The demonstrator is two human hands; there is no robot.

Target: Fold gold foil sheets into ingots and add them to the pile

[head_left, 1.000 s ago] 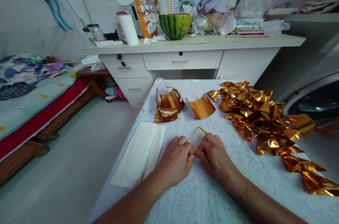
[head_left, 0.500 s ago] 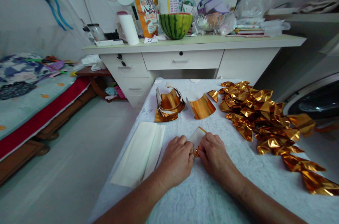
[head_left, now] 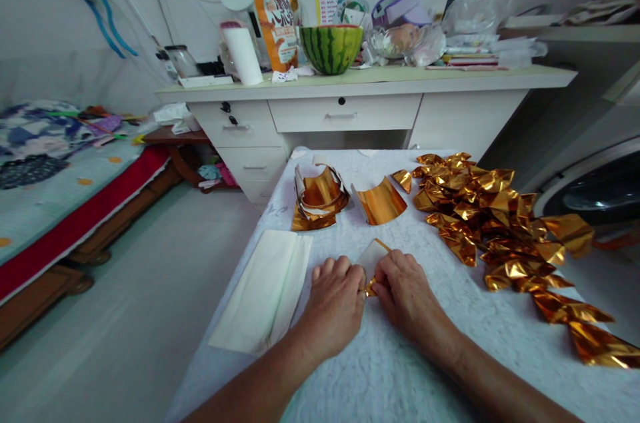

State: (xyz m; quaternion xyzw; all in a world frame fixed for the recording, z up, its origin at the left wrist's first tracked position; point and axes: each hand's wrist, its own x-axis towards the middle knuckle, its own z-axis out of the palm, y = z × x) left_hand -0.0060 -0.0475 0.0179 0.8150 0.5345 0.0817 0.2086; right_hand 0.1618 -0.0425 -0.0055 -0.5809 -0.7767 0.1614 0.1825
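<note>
My left hand (head_left: 334,300) and my right hand (head_left: 407,286) are both closed on one sheet of gold foil paper (head_left: 373,256). Its pale back faces up between them, and a crumpled gold bit shows at the near edge. My fingertips hide most of the fold. Beyond my hands lie a curved gold sheet (head_left: 383,202) and a curled stack of gold paper (head_left: 323,193). Left of my left hand rests a folded cream-white paper (head_left: 263,290). Several folded gold foil pieces (head_left: 475,203) are heaped on the right.
The cloth-covered table (head_left: 350,390) stands before a white desk (head_left: 345,110). On the desk are half a watermelon (head_left: 331,50), an orange snack bag (head_left: 275,20) and a paper roll (head_left: 243,56). A bed (head_left: 75,210) is at the left, a washing machine (head_left: 590,183) at the right.
My left fingers have loosened and lifted slightly at the sheet, and a little more crumpled gold shows between my hands. The other things lie as before.
</note>
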